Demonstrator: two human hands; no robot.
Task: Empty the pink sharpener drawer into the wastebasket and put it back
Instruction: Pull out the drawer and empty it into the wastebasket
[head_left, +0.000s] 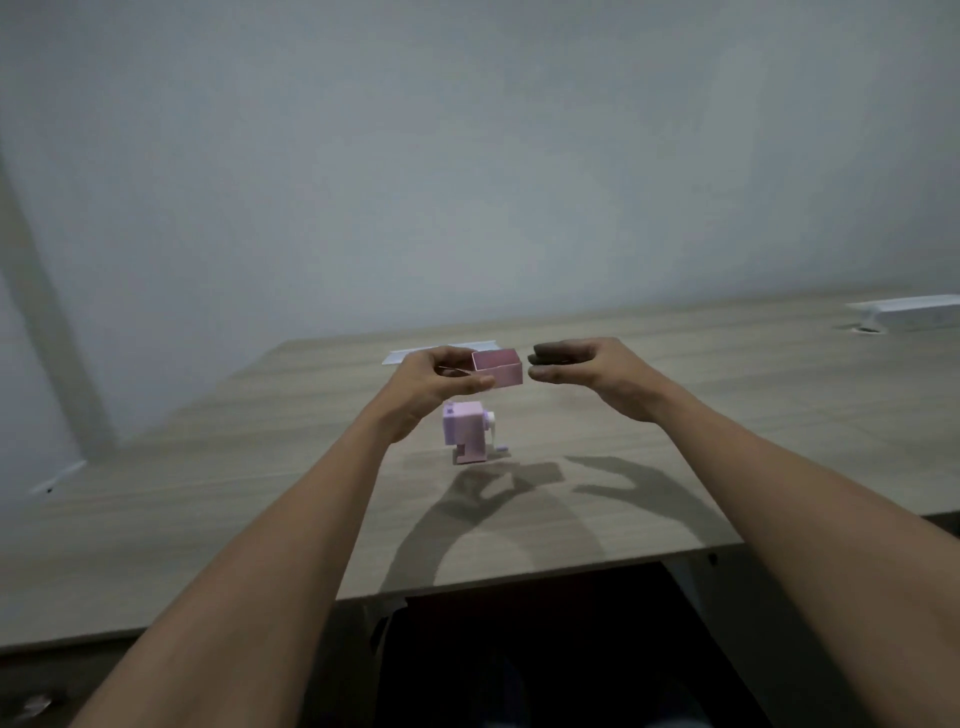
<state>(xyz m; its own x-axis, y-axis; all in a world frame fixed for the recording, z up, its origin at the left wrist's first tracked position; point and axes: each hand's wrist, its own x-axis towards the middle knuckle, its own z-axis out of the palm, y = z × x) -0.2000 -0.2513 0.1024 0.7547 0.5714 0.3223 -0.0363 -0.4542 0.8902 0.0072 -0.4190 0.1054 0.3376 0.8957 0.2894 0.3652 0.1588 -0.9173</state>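
Note:
The pink drawer (500, 370), a small open-topped box, is held in the air above the wooden table (727, 415) by my left hand (441, 382), thumb and fingers pinching its left end. The inside of the drawer looks bare. My right hand (587, 371) hovers just right of the drawer, fingers curled and apart, a small gap from its right end. The pink crank sharpener (467, 432) stands upright on the table below my left hand, its handle pointing right. No wastebasket is in view.
A white strip (441, 353) lies on the table behind my hands. A white power strip or box (909, 310) sits at the far right. A pale wall rises behind the table. The table's near edge runs in front of my lap.

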